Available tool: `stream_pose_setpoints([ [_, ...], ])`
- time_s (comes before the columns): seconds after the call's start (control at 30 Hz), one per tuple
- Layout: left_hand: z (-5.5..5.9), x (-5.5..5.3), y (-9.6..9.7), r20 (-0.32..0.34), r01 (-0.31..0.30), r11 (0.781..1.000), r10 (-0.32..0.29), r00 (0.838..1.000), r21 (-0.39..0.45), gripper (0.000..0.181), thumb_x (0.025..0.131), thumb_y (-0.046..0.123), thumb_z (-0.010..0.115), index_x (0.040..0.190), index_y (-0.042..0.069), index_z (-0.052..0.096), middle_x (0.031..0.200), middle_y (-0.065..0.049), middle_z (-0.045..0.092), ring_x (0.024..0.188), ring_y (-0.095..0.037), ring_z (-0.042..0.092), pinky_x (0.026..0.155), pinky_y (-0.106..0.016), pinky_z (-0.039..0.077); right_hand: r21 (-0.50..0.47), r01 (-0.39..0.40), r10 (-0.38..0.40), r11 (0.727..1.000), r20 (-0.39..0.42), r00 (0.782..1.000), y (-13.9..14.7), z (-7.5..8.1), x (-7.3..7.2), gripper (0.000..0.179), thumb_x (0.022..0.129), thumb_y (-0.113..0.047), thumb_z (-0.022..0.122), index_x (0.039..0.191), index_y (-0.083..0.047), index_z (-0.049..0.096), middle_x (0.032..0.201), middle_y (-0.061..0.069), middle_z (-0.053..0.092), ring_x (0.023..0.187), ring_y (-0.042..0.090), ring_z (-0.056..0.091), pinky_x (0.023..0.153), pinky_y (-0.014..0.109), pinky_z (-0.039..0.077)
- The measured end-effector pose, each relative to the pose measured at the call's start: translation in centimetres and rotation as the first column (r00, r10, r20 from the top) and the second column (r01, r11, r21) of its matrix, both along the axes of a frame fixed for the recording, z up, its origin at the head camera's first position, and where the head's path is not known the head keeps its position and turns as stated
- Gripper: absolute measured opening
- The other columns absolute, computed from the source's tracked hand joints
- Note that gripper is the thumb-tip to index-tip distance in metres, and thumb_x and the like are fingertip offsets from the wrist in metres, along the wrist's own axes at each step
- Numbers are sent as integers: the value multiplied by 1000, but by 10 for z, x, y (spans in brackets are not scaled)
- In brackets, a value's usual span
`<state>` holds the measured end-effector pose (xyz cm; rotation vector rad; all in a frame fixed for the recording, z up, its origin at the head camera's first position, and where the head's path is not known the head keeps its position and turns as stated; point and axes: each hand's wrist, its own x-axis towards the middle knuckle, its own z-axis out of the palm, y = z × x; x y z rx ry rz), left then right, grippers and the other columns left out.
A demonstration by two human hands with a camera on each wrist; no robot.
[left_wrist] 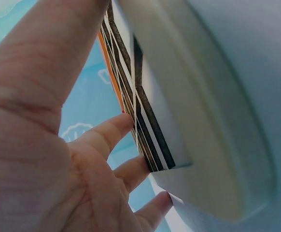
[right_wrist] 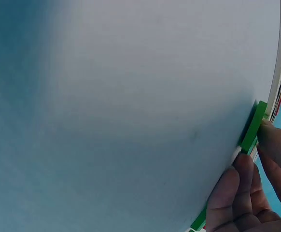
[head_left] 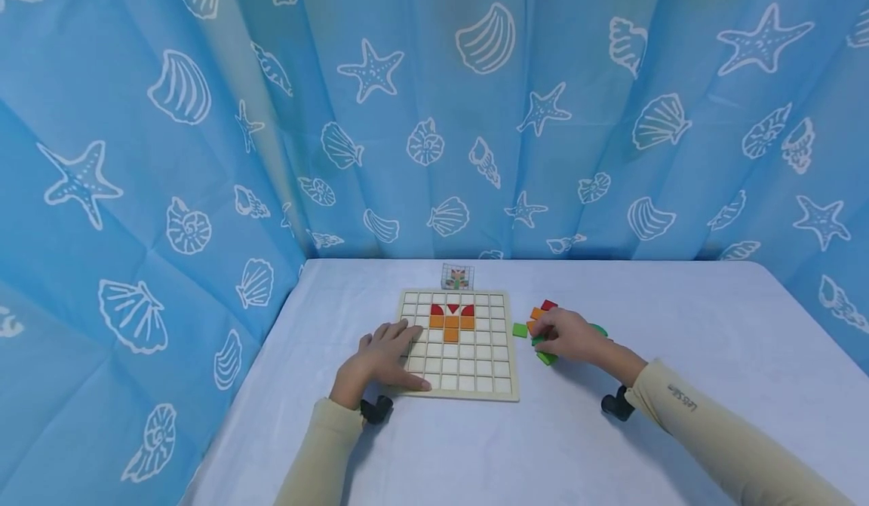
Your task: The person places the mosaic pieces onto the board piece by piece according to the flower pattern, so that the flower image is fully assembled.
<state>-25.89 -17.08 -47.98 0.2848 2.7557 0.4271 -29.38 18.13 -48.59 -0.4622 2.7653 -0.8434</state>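
Observation:
My left hand (head_left: 387, 357) rests on the left edge of a wooden grid board (head_left: 512, 374), fingers spread and thumb at the front edge. On the grid are red pieces (head_left: 467, 311) and several orange squares (head_left: 451, 335). To the right of the board, my right hand (head_left: 570, 335) has its fingers curled over a small pile of colored pieces. It pinches a green tile (head_left: 538, 339) between thumb and fingers. Another green tile (head_left: 547, 358) lies just below the fingertips, shown edge-on in the right wrist view. The palm partly hides the pile.
A small pattern card (head_left: 458, 277) stands behind the board. One light green square (head_left: 520, 330) lies beside the board's right edge. Red (head_left: 548, 305) and orange (head_left: 537, 314) pieces lie beyond the right hand. A blue curtain (head_left: 421, 182) borders the white table (head_left: 679, 325) at back and left.

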Motion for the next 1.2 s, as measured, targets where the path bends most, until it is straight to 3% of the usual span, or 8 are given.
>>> stream_pose_setpoints([
  [0.27, -2, 1, -1, 1, 3, 1000, -3, 1000, 1, 107, 66, 64, 81, 154, 28, 32, 164, -7, 23, 151, -35, 18, 118, -66, 15, 29, 2, -2, 1000, -7, 1000, -1, -6, -3, 19, 83, -11, 79, 101, -11, 72, 96, 0, 68, 82, 15, 57, 77, 30, 57],
  [0.53, -2, 1, 1, -1, 5, 1000, -5, 1000, 0, 107, 66, 65, 81, 154, 29, 32, 165, -7, 23, 151, -35, 17, 118, -66, 14, 55, 0, 0, 999, 5, 1000, -4, 0, 0, 22, 84, -9, 78, 105, -8, 71, 97, 2, 68, 82, 15, 56, 77, 30, 56],
  [0.87, 1, -1, 1, -12, -7, 1000, 7, 1000, -7, 106, 66, 63, 82, 154, 29, 33, 164, -6, 24, 150, -35, 19, 118, -65, 16, 89, 1, -2, 996, 7, 1000, -8, 4, -4, 15, 85, -11, 77, 99, -11, 71, 95, 1, 68, 84, 17, 55, 79, 32, 56],
  [1.2, -6, -2, 1, -1, -9, 1000, 9, 1000, -8, 106, 67, 62, 82, 154, 29, 32, 165, -7, 22, 151, -35, 17, 119, -65, 14, 86, -16, 16, 996, 8, 1000, -7, 2, -2, 15, 84, -10, 78, 96, -11, 70, 94, 1, 68, 84, 17, 56, 81, 34, 57],
])
